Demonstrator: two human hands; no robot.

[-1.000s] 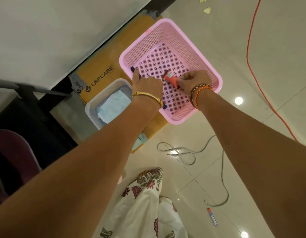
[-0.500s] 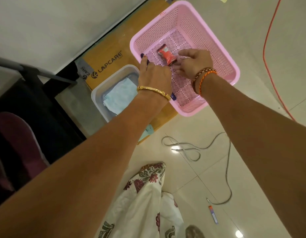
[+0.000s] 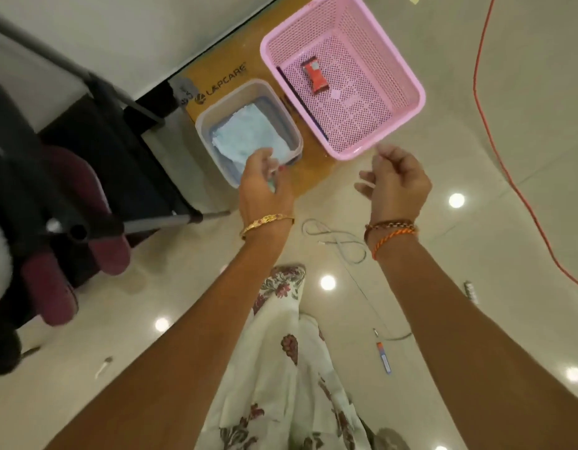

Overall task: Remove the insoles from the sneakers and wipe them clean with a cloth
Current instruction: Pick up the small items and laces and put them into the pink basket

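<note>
I see no sneakers or insoles; the cloth [image 3: 247,136] lies in the tub [image 3: 213,120] at 11 o'clock of my left hand [image 3: 264,186], its long axis running 11 to 5. That hand is nearer, fingers loosely curled over the tub's rim, gripping nothing I can make out. My right hand [image 3: 396,185] hangs loosely curled and empty just below the basket [image 3: 407,68].

The only legible text was the brand name "LAPCARE" with a round logo, printed in dark letters on the brown cardboard box [image 3: 216,82] beside the clear tub.
</note>
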